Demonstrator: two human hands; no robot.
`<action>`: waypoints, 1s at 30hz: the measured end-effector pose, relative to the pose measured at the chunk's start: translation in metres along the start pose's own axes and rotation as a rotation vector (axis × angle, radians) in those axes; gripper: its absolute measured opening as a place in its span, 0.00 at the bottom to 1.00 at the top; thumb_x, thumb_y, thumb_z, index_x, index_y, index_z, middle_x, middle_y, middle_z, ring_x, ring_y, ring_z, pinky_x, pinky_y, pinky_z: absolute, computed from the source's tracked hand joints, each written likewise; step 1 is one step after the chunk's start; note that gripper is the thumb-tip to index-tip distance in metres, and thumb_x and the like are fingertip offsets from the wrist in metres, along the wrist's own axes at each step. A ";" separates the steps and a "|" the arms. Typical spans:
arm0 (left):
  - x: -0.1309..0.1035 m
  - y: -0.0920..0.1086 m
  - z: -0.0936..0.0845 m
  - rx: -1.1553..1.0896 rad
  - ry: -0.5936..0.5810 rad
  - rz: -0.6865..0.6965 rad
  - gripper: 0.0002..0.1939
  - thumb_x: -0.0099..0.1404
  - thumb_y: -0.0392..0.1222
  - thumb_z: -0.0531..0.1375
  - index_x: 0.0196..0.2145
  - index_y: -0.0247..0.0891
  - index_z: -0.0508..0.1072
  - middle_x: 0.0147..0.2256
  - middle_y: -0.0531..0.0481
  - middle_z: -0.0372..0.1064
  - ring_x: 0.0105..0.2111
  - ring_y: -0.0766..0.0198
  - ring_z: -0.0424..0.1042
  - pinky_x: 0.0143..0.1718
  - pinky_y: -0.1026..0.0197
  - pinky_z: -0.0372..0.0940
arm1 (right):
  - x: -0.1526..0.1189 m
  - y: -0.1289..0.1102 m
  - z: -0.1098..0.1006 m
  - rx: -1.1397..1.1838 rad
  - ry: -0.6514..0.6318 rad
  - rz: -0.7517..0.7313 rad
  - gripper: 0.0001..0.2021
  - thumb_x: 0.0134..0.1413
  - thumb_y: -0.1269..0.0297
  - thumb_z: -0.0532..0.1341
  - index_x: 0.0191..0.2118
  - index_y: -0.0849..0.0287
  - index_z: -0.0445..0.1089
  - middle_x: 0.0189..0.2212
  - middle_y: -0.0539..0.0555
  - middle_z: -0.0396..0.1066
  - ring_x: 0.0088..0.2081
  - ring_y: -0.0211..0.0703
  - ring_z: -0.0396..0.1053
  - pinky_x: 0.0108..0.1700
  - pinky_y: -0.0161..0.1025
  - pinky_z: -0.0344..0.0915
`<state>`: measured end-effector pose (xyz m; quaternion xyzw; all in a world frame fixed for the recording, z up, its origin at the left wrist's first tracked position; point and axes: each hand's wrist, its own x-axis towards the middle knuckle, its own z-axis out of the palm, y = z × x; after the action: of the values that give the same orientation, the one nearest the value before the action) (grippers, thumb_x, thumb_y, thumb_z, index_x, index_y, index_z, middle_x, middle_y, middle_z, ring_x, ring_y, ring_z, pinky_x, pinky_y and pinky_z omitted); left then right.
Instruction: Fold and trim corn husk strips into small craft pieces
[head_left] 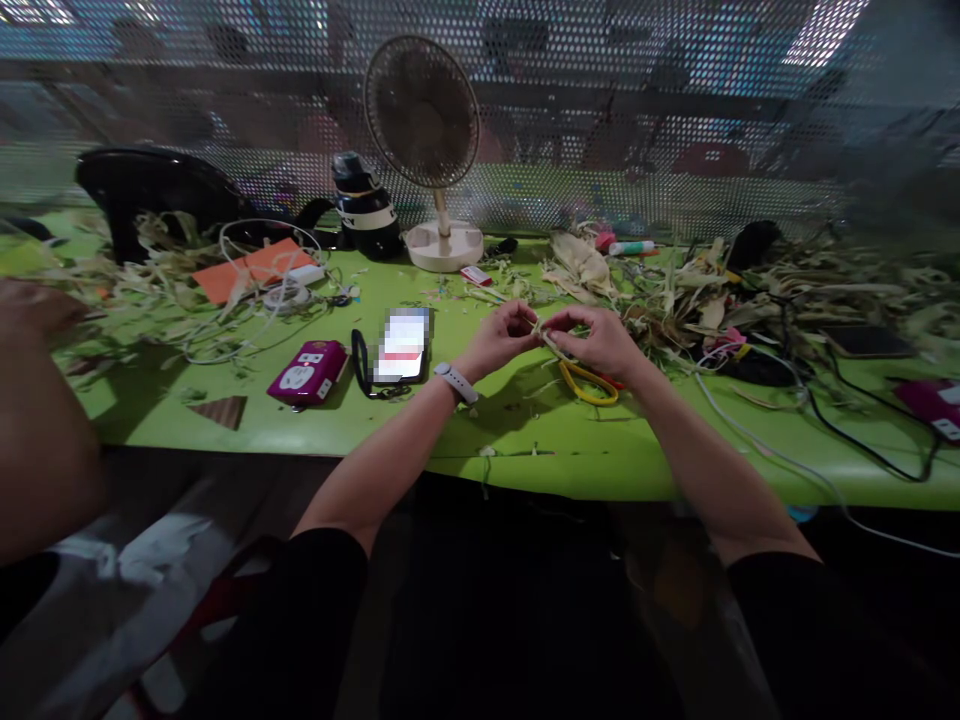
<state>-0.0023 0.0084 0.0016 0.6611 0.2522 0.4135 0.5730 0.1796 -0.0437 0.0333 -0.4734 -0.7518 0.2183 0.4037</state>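
Above the green table, my left hand and my right hand meet fingertip to fingertip. Both pinch a thin pale strip of corn husk between thumb and fingers. Part of the strip is covered by the fingers. Under my right hand lies a yellow loop-shaped handle, with a bit of red beside it; the rest of that tool is hidden. A phone with a lit, blurred screen rests to the left of my left hand, its black strap alongside.
Dry husks are heaped at right. A purple box, white cable, orange card, black bottle and fan stand or lie leftward. Another person's arm reaches in at far left. A perforated metal screen closes the back.
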 end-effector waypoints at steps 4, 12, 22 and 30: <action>-0.001 0.001 0.001 -0.008 -0.019 -0.030 0.22 0.50 0.42 0.72 0.34 0.37 0.63 0.24 0.58 0.68 0.25 0.72 0.68 0.29 0.67 0.60 | -0.001 0.001 0.002 -0.007 0.082 0.017 0.13 0.46 0.65 0.64 0.40 0.58 0.69 0.29 0.52 0.75 0.33 0.45 0.73 0.40 0.43 0.68; -0.002 0.002 0.002 -0.004 -0.028 -0.032 0.22 0.50 0.40 0.72 0.35 0.38 0.63 0.21 0.59 0.66 0.22 0.72 0.66 0.26 0.67 0.59 | -0.001 0.000 0.006 -0.069 0.141 -0.012 0.13 0.49 0.65 0.62 0.43 0.56 0.68 0.32 0.53 0.75 0.37 0.48 0.75 0.44 0.46 0.68; 0.002 0.001 0.001 -0.068 0.054 -0.038 0.19 0.49 0.37 0.72 0.32 0.36 0.65 0.23 0.60 0.64 0.25 0.74 0.65 0.31 0.67 0.61 | -0.001 -0.004 -0.010 -0.110 0.063 -0.099 0.15 0.47 0.62 0.65 0.43 0.58 0.72 0.36 0.55 0.77 0.40 0.49 0.74 0.48 0.47 0.68; 0.001 0.003 -0.001 -0.113 0.017 -0.044 0.24 0.47 0.39 0.73 0.38 0.37 0.66 0.23 0.60 0.66 0.25 0.73 0.68 0.33 0.66 0.65 | 0.002 -0.002 -0.013 -0.054 0.016 -0.071 0.13 0.48 0.64 0.64 0.42 0.58 0.73 0.32 0.53 0.75 0.36 0.46 0.74 0.45 0.45 0.68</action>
<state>-0.0032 0.0088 0.0042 0.6184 0.2477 0.4202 0.6162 0.1887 -0.0437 0.0427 -0.4589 -0.7705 0.1797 0.4042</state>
